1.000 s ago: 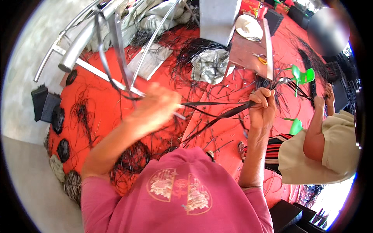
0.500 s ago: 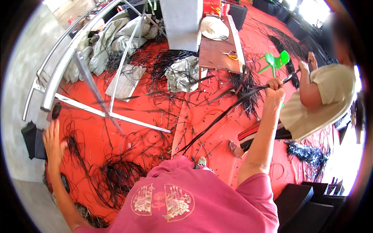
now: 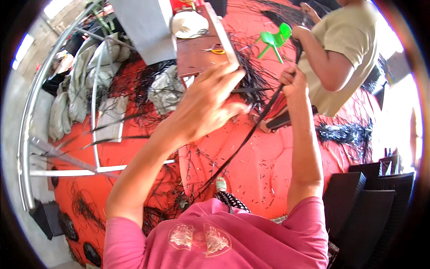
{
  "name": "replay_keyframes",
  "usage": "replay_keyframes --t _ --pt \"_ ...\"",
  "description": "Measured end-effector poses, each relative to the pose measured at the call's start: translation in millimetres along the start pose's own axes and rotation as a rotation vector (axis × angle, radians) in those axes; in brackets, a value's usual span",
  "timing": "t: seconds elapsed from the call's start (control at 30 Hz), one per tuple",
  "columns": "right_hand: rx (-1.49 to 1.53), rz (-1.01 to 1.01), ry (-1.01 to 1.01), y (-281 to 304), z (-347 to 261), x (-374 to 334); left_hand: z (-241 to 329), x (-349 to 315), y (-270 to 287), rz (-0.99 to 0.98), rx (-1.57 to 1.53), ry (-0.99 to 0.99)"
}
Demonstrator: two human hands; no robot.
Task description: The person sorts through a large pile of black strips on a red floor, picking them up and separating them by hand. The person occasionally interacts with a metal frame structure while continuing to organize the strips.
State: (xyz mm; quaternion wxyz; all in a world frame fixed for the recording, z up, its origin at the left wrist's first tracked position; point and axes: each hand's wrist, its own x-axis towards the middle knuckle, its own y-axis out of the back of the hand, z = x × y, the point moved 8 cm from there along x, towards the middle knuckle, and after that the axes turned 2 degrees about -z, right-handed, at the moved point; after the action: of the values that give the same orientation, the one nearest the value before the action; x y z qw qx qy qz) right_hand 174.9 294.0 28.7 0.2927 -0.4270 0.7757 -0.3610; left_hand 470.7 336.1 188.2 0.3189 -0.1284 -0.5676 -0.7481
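My right hand [image 3: 294,80] is closed around a bundle of long, flat black strips [image 3: 256,127]. From that fist the strips slant down to the lower left, toward the floor by my feet. Stretched out in front of me is my left hand [image 3: 208,105], its fingers extended and nothing visible in it. In the picture it overlaps the near end of a brown table [image 3: 192,56]. Beyond my right fist, another person's hand [image 3: 301,34] grips a dark strip, which seems to run on from my bundle.
Scissors [image 3: 214,49] and a white hat [image 3: 190,24] lie on the table. A green chair [image 3: 275,39] stands behind it. Metal tube framing [image 3: 27,134] rises at left, near pale sacks [image 3: 80,96]. Black woven panels [image 3: 342,201] stand at lower right. Loose strips litter the red floor covering [image 3: 264,179].
My left hand has swung from the far left to the middle, still open. My right hand keeps its hold on the strips. The view has turned rightward, and the other person appears closer.
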Motion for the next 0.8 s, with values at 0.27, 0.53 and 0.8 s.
replay_keyframes --t 0.27,0.53,0.8 --pt "0.126 0.024 -0.165 -12.4 -6.7 44.7 -100.0 -4.4 -267.8 -0.463 -1.093 0.693" --pt "0.072 0.081 -0.14 16.7 -22.2 107.7 -106.3 -98.4 -190.9 -0.361 -1.023 0.953" --pt "0.028 -0.03 -0.139 5.2 -11.4 221.5 -170.6 -168.1 -126.7 -0.352 -0.695 1.059"
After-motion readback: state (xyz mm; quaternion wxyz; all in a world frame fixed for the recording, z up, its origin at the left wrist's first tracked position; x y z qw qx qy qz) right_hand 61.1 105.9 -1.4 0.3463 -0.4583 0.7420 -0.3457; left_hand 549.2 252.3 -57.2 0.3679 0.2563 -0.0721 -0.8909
